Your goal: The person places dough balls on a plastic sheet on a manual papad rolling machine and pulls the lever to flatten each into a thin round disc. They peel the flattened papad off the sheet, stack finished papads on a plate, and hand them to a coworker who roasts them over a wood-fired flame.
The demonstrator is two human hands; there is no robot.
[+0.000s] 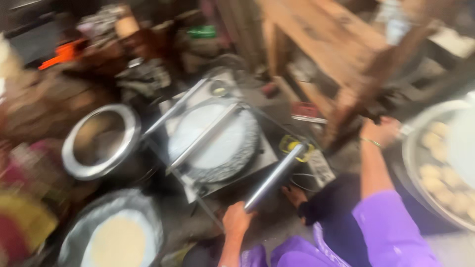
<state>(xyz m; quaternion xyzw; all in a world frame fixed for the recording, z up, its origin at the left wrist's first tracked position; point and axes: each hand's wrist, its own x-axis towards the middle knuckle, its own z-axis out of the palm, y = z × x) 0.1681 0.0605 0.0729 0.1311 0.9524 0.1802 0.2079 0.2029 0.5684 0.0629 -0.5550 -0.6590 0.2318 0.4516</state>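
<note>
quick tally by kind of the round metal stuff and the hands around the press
Round press plate: 1
Empty steel bowl: 1
Steel plate holding a flat dough round: 1
Tray of dough balls: 1
Metal handle bar, gripped by the left hand: 1
Hands, counting the right hand too: 2
Total: 7

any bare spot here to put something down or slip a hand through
Little, and blur limits certainty. Bare floor shows between the press and the flatbread plate, just left of the left hand on the metal handle. Crowded: the steel pot beside the press, clutter behind, the dough-ball tray by the right hand.
</note>
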